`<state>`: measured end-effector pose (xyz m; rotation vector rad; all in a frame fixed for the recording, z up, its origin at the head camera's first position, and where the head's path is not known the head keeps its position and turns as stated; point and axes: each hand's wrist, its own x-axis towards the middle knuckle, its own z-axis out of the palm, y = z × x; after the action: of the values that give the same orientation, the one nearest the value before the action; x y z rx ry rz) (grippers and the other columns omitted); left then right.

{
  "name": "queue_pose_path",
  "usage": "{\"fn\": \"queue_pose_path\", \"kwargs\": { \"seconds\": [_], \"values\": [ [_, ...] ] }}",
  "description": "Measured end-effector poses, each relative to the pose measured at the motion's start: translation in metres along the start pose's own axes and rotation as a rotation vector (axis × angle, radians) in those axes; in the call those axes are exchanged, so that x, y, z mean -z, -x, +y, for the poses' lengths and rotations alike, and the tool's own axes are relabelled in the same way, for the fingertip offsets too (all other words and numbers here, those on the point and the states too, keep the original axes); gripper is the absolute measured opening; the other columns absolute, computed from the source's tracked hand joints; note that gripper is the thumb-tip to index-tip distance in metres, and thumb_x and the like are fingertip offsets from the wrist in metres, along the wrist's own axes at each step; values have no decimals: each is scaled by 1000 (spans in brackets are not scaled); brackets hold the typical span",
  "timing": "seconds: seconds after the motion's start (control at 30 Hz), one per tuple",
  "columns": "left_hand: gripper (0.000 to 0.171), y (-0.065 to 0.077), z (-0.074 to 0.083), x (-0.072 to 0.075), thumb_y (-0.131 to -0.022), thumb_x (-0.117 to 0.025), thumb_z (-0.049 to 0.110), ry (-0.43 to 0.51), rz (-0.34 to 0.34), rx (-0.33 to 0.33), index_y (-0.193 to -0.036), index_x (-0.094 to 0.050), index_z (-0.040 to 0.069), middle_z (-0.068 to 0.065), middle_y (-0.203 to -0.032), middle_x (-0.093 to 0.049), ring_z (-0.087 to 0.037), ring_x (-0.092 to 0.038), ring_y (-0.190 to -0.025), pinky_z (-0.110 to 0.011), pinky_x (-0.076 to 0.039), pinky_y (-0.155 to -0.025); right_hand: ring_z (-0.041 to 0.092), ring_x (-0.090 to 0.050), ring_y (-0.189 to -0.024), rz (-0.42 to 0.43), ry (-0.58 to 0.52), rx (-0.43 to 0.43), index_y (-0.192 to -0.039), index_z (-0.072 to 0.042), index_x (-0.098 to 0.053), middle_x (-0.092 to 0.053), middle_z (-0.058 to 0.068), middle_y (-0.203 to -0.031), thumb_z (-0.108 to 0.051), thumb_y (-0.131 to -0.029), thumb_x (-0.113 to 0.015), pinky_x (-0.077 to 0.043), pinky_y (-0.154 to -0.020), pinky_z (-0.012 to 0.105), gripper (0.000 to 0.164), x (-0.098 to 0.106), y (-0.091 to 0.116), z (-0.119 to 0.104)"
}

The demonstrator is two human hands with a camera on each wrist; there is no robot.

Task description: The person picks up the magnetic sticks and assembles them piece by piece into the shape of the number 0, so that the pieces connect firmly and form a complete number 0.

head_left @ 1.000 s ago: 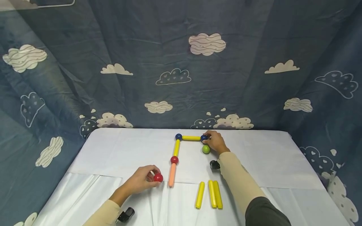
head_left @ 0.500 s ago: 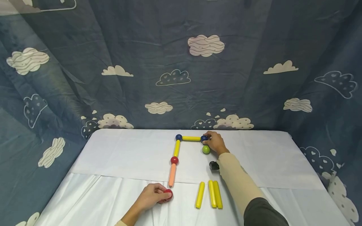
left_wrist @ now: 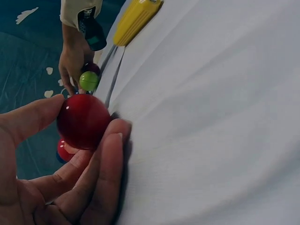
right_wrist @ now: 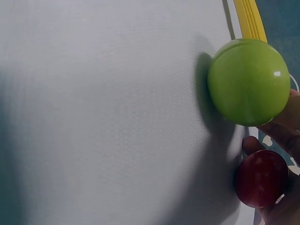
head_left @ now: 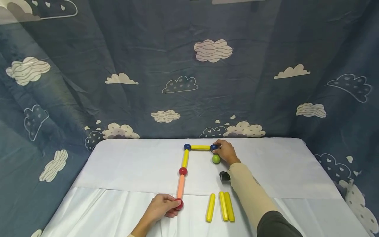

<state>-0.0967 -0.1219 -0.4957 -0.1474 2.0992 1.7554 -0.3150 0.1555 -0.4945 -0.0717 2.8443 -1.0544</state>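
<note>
A chain of toy building rods and balls lies on the white tabletop. Its far yellow rod (head_left: 200, 147) joins two blue balls, and a second yellow rod (head_left: 185, 158) runs down to a red ball (head_left: 183, 171) and a pink rod (head_left: 180, 187). My left hand (head_left: 161, 208) pinches another red ball (left_wrist: 83, 121) at the pink rod's near end. At the chain's far right, my right hand (head_left: 226, 151) holds a blue ball (head_left: 213, 147) by thumb and finger; its other fingers curl round a dark red ball (right_wrist: 261, 179), hidden in the head view. A green ball (right_wrist: 249, 82) sits close by.
Several loose yellow rods (head_left: 210, 207) lie between the two arms near the front, two of them side by side. A dark cloud-print curtain (head_left: 142, 65) hangs around the table's back and sides. A black wrist camera (head_left: 224, 176) sits under the right sleeve.
My left hand has carried its red ball down and right, then up to the pink rod's near end. My right hand stays at the blue ball.
</note>
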Motion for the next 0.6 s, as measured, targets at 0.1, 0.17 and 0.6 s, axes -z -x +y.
{"fn": "queue_pose_path", "kwargs": {
  "seconds": [0.1,0.17,0.6],
  "values": [
    [30,0,1,1,-86,-73,20,-41,-5,-17,-97,-64,-6,-8,-74,-70,-11,-65,-58,-27,-56,-56,32,-57,-105,0,2,-9,-119,-10,-65,-65,13,-113,-13,-83,-75,-40,-94,51,38,-1,1,-1],
    [27,-1,3,2,-86,-72,20,-100,-3,-41,-95,-65,-5,-6,-72,-69,-11,-64,-56,-27,-55,-55,32,-57,-106,1,5,-5,-119,-9,-65,-65,13,-114,-13,-83,-75,-40,-95,51,38,-1,1,-1],
    [23,-19,16,0,-85,-74,22,-370,58,-58,-89,-67,1,0,-60,-62,-7,-55,-43,-23,-49,-43,28,-59,-99,36,3,57,-118,-9,-66,-67,13,-110,-11,-84,-74,-44,-90,46,35,-3,3,1]
  ]
}}
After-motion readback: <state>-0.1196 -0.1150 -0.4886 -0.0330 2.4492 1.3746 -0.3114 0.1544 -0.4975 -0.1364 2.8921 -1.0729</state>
